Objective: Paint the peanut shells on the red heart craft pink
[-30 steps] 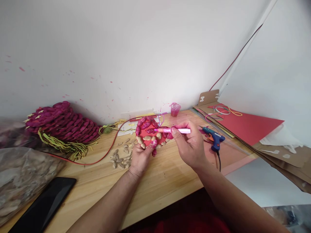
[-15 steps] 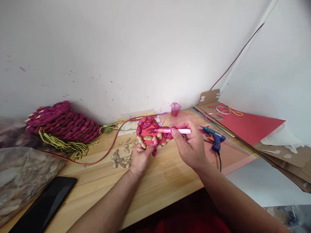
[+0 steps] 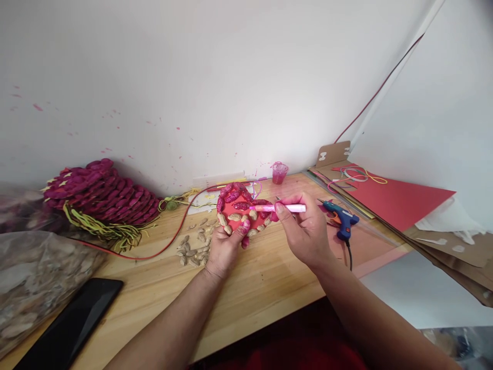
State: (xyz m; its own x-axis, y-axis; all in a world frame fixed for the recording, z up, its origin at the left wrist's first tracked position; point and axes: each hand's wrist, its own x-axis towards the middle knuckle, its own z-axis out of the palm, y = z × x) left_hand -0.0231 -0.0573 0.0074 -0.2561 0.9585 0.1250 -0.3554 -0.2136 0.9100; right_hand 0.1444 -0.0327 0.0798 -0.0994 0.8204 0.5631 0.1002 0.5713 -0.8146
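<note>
My left hand [image 3: 227, 249] grips the lower edge of a red card piece [image 3: 230, 208] with its thumb on top. Peanuts in their shells are set around the card; the upper ones [image 3: 233, 196] are coloured magenta and the lower ones [image 3: 234, 217] are plain tan. My right hand [image 3: 306, 231] is closed around a white and pink marker pen [image 3: 290, 208]. The pen lies nearly level, its pink tip at a magenta peanut in the middle of the card. Pink stains show on fingers of both hands.
Loose peanuts [image 3: 188, 253] lie left of my left hand. A blue glue gun [image 3: 341, 218] is at right, near red card sheets [image 3: 400, 198]. A cup of pink liquid [image 3: 279, 173] stands by the wall. At left are a magenta peanut craft [image 3: 103, 192], plastic bag [image 3: 38, 277] and phone [image 3: 73, 324].
The marker tip has shifted slightly right along the middle peanut. My left hand still holds the card in about the same place.
</note>
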